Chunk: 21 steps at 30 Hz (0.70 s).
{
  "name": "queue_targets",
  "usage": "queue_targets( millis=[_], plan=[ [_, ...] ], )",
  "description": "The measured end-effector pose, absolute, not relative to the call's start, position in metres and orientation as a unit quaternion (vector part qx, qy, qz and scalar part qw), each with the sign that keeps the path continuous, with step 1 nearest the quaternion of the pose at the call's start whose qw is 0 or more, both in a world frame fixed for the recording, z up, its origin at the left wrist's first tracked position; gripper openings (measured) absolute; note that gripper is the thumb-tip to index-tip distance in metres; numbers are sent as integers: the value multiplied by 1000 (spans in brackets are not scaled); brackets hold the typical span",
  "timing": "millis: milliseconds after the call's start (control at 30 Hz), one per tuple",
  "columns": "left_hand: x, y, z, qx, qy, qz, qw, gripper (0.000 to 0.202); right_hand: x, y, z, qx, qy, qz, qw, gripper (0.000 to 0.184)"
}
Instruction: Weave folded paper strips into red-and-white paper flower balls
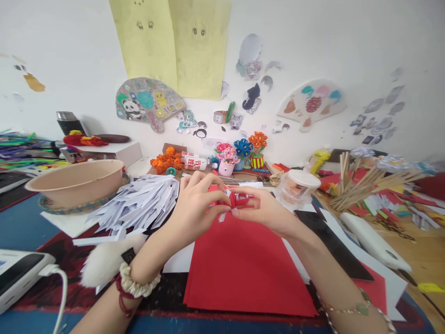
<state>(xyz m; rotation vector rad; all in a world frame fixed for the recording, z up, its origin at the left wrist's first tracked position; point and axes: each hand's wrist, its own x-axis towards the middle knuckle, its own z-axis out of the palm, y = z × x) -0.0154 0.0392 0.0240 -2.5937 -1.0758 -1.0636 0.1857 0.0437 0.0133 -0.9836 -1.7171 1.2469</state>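
Note:
My left hand (198, 199) and my right hand (262, 208) meet above the desk, both pinched on a small red and white folded paper piece (235, 200). The fingers of each hand are curled round it. Below the hands lies a stack of red paper sheets (243, 269). A heap of white paper strips (139, 204) sits just left of my left hand. My left wrist wears a cream scrunchie and a red cord; my right wrist wears a thin bracelet.
A beige bowl (74, 181) stands at the left. A clear plastic jar (297, 188) and a bundle of wooden sticks (365, 183) are at the right. Paper flowers in small pots (243, 155) and a glue bottle (194, 162) line the back. A white charger (21, 278) lies front left.

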Motion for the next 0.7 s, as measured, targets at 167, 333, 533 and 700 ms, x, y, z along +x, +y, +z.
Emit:
queue_targets(
  millis=[167,333,533,700],
  plan=[
    [-15,39,22,-858,-357,-360,85,7,184,45,10,-396,-675,460,420,48],
    [-13,40,19,-855,-357,-365,94,8,182,49,2,-404,-684,407,451,41],
    [-11,40,16,-847,-355,-377,120,11,181,50,-2,-415,-699,349,466,36],
    [-11,42,14,-836,-368,-384,136,11,181,50,-2,-409,-704,353,460,36]
  ],
)
